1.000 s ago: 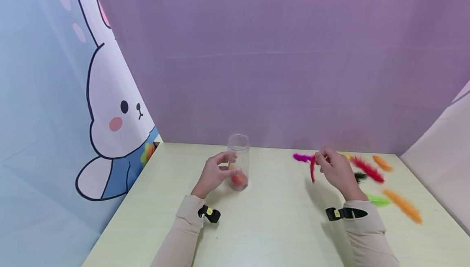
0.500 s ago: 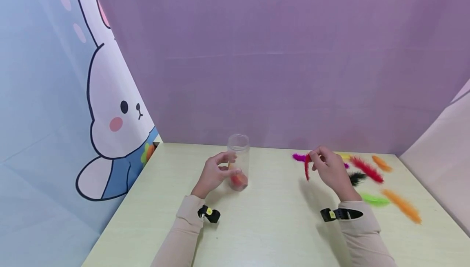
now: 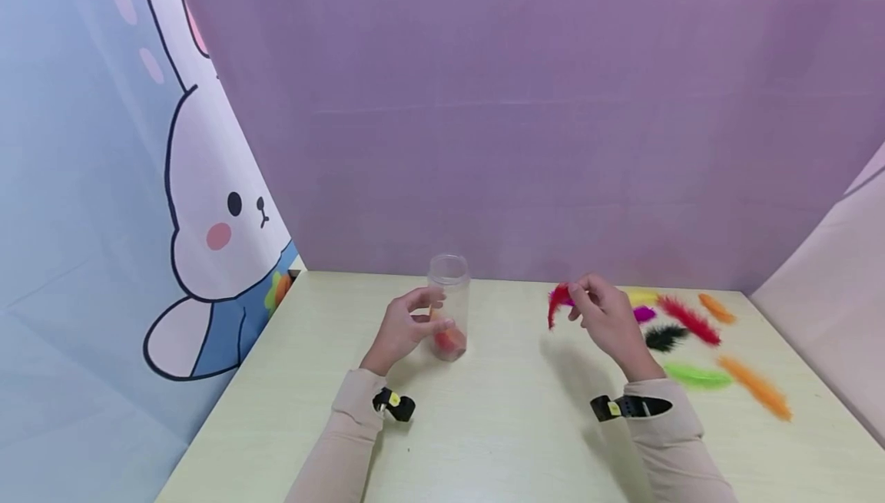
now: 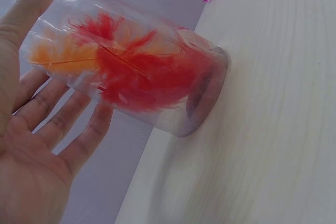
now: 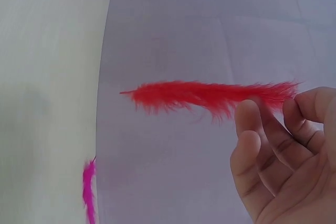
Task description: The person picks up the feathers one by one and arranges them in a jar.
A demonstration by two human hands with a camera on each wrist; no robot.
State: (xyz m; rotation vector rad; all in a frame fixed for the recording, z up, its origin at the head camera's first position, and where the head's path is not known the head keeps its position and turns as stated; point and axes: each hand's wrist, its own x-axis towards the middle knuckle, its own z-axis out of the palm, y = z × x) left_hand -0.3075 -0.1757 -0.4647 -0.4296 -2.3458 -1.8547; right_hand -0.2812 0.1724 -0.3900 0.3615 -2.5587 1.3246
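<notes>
A slender, fluffy red feather hung over the pale worktop toward its back edge, the right hand pinching one tip, which left the quill free. The left hand curled around a clear plastic cylindrical jar, seemingly steadying it upright; red and orange feathers lay inside. Loose multicoloured feathers lay toward the right edge.

Bright, even light washes over the pale table in the head view, a soft shadow lying below the right hand. Over to the wrist views, dimmer and greyer, and there's glare streaking the clear jar!
</notes>
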